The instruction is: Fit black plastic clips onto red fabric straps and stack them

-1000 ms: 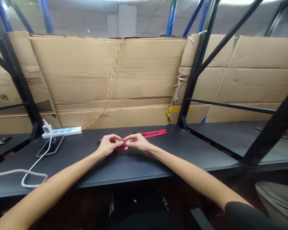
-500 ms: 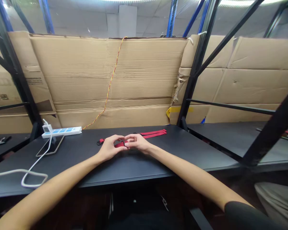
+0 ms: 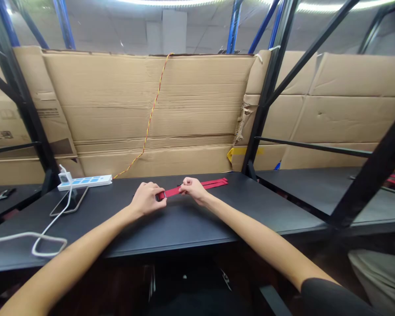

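My left hand closes on the dark buckle end of a red strap, and my right hand pinches it further along. Its long axis lies across the black table, rising slightly rightward. My hands hide the buckle's details, and I cannot tell whether the red strips beyond are the same strap. My left forearm and right forearm angle inward.
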